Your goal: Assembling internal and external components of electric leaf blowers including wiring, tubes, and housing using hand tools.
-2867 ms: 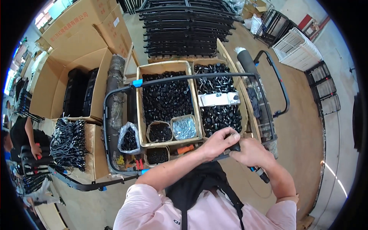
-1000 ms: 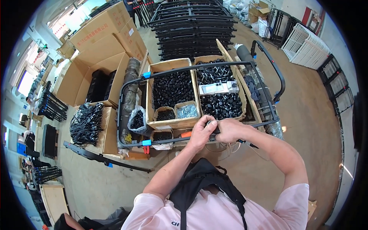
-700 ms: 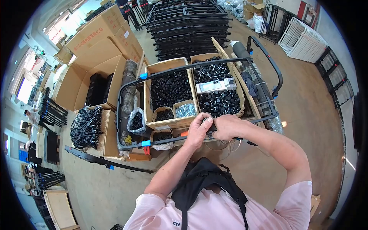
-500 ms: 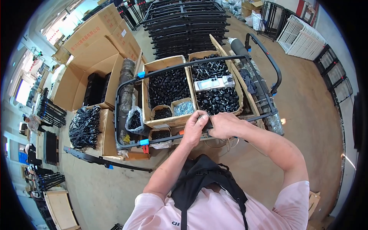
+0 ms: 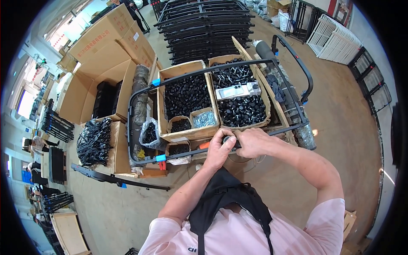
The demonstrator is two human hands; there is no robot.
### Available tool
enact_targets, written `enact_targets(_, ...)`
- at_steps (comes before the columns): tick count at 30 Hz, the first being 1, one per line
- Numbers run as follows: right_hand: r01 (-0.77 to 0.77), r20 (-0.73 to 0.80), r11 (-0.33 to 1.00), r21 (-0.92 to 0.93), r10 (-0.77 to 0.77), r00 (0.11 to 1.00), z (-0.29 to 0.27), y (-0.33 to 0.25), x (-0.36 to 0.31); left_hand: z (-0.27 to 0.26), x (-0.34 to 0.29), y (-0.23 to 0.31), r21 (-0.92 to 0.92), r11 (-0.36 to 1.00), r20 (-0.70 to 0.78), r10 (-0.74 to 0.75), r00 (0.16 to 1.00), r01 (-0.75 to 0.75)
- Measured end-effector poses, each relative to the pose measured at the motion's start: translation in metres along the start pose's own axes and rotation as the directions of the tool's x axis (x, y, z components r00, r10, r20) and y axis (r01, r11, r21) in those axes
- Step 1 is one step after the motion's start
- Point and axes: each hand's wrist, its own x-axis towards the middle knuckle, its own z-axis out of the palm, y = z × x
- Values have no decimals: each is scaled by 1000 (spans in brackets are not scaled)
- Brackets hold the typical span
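At the near tube of a black metal frame [image 5: 193, 153], my two hands meet. My left hand [image 5: 217, 149] is closed, thumb and fingers curled around a small dark part with a rounded end [image 5: 231, 140]; its exact kind is partly hidden. Right beside it, my right hand [image 5: 253, 142] is closed with its fingers bent down against the same spot, and what they grip is covered by the hand. Blue clips [image 5: 160, 158] sit on the frame tube to the left, with red-handled pliers [image 5: 162, 165] hanging below one.
Inside the frame stand a wooden box of black knobs [image 5: 187, 95] and another of black-headed bolts [image 5: 242, 111] with a white device [image 5: 238, 91] on top. Small boxes hold silver screws [image 5: 203, 119] and black pieces. Plastic-wrapped rolls [image 5: 140, 106] flank them; an open carton [image 5: 76, 93] stands left.
My left hand has shifted slightly, its thumb now lying lower over the dark part. The right hand has moved slightly right. A person has come into view at the far upper left.
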Motion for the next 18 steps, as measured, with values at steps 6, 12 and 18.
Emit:
enact_targets(6,-19,-23,1000,23,20,1000,6,1,-1,-1,3,-1,16,999,30,-38,999,38)
enact_targets(12,-107,153,994,-21,109,982,1,-5,10,-5,6,-4,-35,998,37,-59,998,61)
enact_targets(18,-95,83,994,54,91,992,8,-6,8,-2,9,-8,-58,998,54,-32,998,36)
